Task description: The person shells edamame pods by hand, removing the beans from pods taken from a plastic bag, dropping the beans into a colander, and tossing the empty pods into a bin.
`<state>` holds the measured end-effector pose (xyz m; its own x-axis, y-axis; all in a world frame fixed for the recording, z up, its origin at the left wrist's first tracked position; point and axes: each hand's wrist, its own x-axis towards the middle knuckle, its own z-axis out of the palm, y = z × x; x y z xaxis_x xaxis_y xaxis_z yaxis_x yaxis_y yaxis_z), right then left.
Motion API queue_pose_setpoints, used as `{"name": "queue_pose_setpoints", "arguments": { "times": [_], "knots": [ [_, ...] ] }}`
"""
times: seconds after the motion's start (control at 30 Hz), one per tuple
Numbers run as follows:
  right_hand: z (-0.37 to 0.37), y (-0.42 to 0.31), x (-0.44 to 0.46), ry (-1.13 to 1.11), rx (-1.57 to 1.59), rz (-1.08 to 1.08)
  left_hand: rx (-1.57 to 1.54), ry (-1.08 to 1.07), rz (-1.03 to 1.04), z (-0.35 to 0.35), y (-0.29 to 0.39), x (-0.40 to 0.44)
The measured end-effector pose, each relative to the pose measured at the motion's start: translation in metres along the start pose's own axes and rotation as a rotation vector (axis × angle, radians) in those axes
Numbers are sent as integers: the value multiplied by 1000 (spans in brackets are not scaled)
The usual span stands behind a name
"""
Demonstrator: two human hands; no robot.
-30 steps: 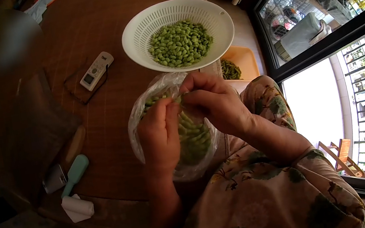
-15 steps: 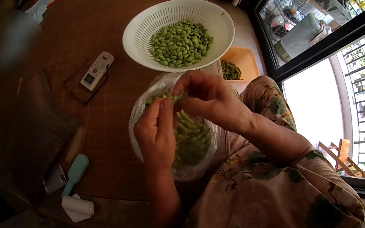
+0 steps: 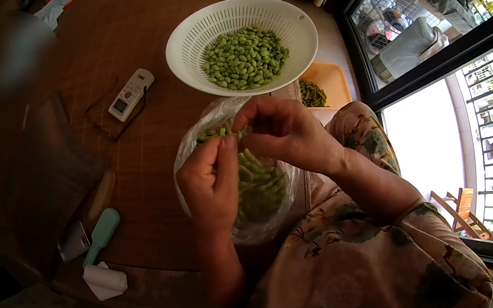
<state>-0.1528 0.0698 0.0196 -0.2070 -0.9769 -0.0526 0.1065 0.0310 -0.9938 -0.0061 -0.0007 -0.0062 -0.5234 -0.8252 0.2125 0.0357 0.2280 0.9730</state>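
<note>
Both hands meet above a clear plastic bag (image 3: 287,196) of green pods (image 3: 259,181). My left hand (image 3: 210,177) pinches a small green pod at its thumb and fingertips. Beside it, my right hand (image 3: 286,134) has its thumb and index finger curled at the same pod, which the fingers mostly hide. Just beyond the hands stands a white colander (image 3: 182,50) with shelled green beans (image 3: 244,58) inside.
On the brown table (image 3: 156,203) lie a remote control (image 3: 131,95), glasses (image 3: 110,136), a mint-green handled object (image 3: 102,233) and white folded paper (image 3: 105,280). An orange container (image 3: 331,83) holding green pieces sits right of the table edge, near a window.
My left hand has shifted slightly left and its fingers have drawn a little apart from my right fingertips. My right hand's fingers have opened somewhat around the pod since the earliest frame.
</note>
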Motion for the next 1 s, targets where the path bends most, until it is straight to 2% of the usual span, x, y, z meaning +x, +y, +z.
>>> {"name": "queue_pose_setpoints", "arguments": {
  "times": [0.07, 0.27, 0.37, 0.47, 0.57, 0.63, 0.7, 0.8, 0.9, 0.97, 1.0],
  "knots": [
    [-1, 3, 0, -8, -19, -18, 33, -1, 2, 0, 1, -1],
    [-3, 17, 3, 18, -348, -327, 84, -6, 9, 1, -1, -1],
    [0, 9, 0, 36, -63, -117, 123, -20, -34, 1, 4, -1],
    [-4, 6, 10, 76, 52, -205, 101, -34, -20, 2, -5, 0],
    [-25, 12, 32, 267, -152, -293, 83, -96, -76, 2, -4, -2],
    [-39, 8, 46, 353, -467, -327, 50, -108, -55, 3, -4, -2],
    [-53, 14, 58, 347, -446, -285, 54, -125, -53, 3, -1, -2],
    [-58, 18, 62, 393, -439, -370, 97, -120, -59, 2, 2, -1],
    [-43, 11, 33, 301, -394, -289, 138, -120, -81, 0, 3, -1],
    [-29, 0, 8, 77, -179, -60, 172, -128, -75, 0, 4, -1],
    [-25, 5, -1, 38, -292, -68, 188, -135, -71, 1, 4, -1]
  ]
}}
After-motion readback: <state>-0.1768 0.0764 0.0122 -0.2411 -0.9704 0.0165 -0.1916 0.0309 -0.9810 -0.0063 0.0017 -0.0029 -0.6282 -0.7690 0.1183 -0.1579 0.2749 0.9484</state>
